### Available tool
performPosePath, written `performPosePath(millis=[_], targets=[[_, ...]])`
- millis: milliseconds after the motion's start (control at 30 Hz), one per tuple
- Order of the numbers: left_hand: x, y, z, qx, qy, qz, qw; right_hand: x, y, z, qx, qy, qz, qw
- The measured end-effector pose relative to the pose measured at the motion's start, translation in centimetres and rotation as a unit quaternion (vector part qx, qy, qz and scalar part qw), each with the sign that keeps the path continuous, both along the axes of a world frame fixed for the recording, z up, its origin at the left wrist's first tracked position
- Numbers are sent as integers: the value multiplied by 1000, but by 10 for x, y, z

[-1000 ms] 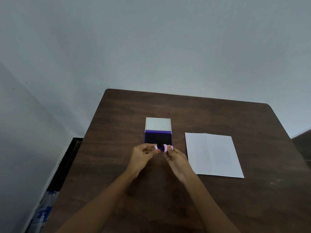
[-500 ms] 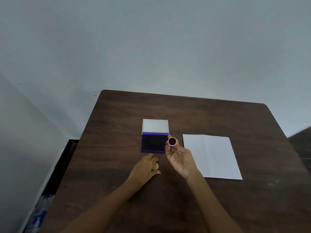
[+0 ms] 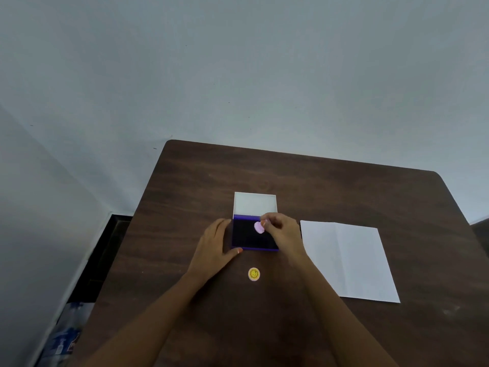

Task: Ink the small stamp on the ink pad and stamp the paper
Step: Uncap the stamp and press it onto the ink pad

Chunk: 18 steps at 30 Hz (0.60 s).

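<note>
Over ink pad (image 3: 250, 238), right hand (image 3: 283, 230) pinching stamp (image 3: 258, 227), seemingly touching, left hand (image 3: 215, 243) flat beside.

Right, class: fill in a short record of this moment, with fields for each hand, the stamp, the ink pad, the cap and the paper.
left hand: flat against ink pad's left side
right hand: fingers pinch the stamp
stamp: pink, over the pad, contact unclear
ink pad: open, lid flipped back
cap: yellow, lying on table
paper: blank, right of pad
</note>
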<state>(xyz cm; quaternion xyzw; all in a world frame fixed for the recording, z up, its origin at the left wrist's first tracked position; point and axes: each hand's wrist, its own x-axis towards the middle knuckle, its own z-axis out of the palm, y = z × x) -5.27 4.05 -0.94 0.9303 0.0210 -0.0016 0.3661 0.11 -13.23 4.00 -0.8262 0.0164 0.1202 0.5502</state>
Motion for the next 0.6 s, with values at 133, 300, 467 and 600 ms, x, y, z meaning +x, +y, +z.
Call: performPosePath(millis=[133, 300, 467, 600], targets=[[12, 2, -9, 1, 7, -29, 1000, 15, 25, -4, -145, -71, 68, 985], [21, 4, -23, 65, -13, -80, 995, 16, 44, -11, -219, -100, 118, 963], [23, 5, -37, 131, -19, -95, 987, 13, 49, -17, -248, -98, 136, 954], [23, 6, -42, 143, -27, -99, 984, 14, 51, -19, -274, -96, 152, 945]])
